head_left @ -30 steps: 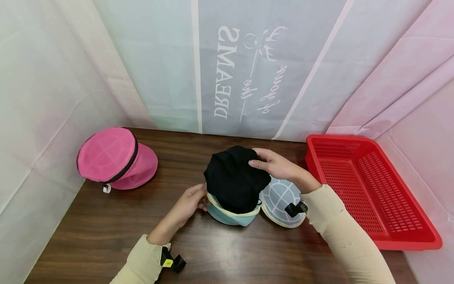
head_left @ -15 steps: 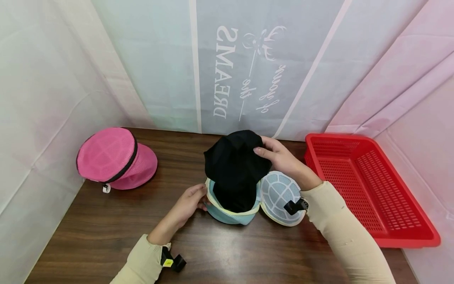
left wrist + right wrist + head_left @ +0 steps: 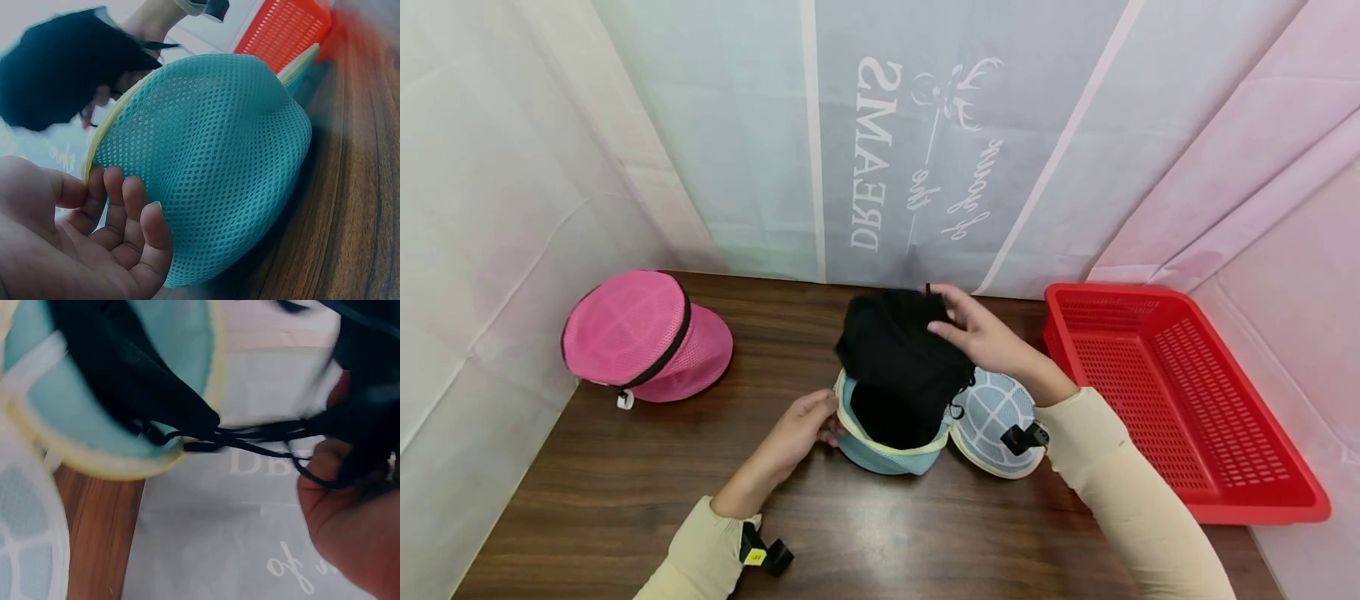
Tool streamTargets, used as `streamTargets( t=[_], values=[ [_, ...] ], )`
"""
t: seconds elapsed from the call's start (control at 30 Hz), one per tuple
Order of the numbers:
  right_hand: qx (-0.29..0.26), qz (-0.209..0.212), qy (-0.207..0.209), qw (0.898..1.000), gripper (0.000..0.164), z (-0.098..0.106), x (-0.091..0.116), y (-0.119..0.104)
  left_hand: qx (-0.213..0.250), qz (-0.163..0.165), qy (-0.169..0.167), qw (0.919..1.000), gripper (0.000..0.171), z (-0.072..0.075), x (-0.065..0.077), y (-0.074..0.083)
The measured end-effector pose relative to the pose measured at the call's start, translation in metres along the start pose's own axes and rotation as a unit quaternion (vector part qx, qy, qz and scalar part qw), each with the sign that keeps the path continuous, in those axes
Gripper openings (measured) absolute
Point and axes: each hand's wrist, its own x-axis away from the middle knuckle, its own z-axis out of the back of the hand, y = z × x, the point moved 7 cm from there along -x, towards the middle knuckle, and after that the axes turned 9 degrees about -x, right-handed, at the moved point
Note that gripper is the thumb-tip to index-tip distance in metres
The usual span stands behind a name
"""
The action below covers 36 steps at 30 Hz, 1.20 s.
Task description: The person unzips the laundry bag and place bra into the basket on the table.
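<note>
A black bra with thin straps is partly inside a round blue-green mesh laundry bag and partly above its opening. My right hand holds the bra's upper right side; in the right wrist view, dark fabric hides most of the fingers. My left hand pinches the yellow-edged rim of the bag at its left side, as the left wrist view shows with the thumb and fingers at the edging. The bag's round lid lies folded open to the right on the table.
On the left of the wooden table stands a pink mesh laundry bag with a black zip band. A red plastic basket sits at the right. Printed fabric hangs behind the table.
My right hand first lifted the black bra higher out of the bag, then turned it a little, so thin straps now show at its right. My left hand stays on the rim.
</note>
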Motion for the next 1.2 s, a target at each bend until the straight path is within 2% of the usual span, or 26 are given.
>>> streamTargets(
  t=[0.1, 0.23, 0.37, 0.43, 0.5, 0.57, 0.7, 0.87, 1.2],
  values=[
    [0.091, -0.035, -0.028, 0.995, 0.057, -0.009, 0.001, 0.014, 0.003, 0.004, 0.007, 1.0000, 0.027, 0.000, 0.000, -0.001],
    [0.121, -0.069, -0.073, 0.988, 0.060, -0.020, 0.004, 0.031, -0.003, 0.009, 0.016, 0.9998, 0.027, 0.000, -0.001, -0.002],
    [0.166, -0.057, -0.086, 0.981, 0.085, -0.025, 0.005, 0.035, -0.007, 0.009, 0.023, 0.9997, 0.027, 0.000, -0.001, -0.001],
    [0.200, -0.043, -0.097, 0.974, 0.091, -0.028, 0.004, 0.035, -0.005, 0.010, 0.025, 0.9996, 0.027, 0.000, -0.001, -0.001],
    [0.233, -0.036, -0.112, 0.965, 0.083, -0.031, 0.004, 0.035, -0.002, 0.013, 0.027, 0.9996, 0.027, 0.000, -0.001, -0.002],
    [0.257, -0.041, -0.134, 0.956, 0.067, -0.034, 0.005, 0.036, 0.001, 0.017, 0.027, 0.9995, 0.027, -0.001, -0.001, -0.002],
    [0.273, -0.078, -0.150, 0.947, 0.053, -0.036, 0.006, 0.041, 0.004, 0.019, 0.028, 0.9994, 0.028, -0.001, -0.002, -0.004],
    [0.273, -0.083, -0.132, 0.949, 0.046, -0.034, 0.006, 0.042, 0.002, 0.009, 0.026, 0.9996, 0.028, -0.001, -0.002, -0.004],
    [0.263, -0.084, -0.125, 0.953, 0.037, -0.032, 0.007, 0.043, -0.001, 0.006, 0.027, 0.9996, 0.029, -0.001, -0.002, -0.001]
  ],
)
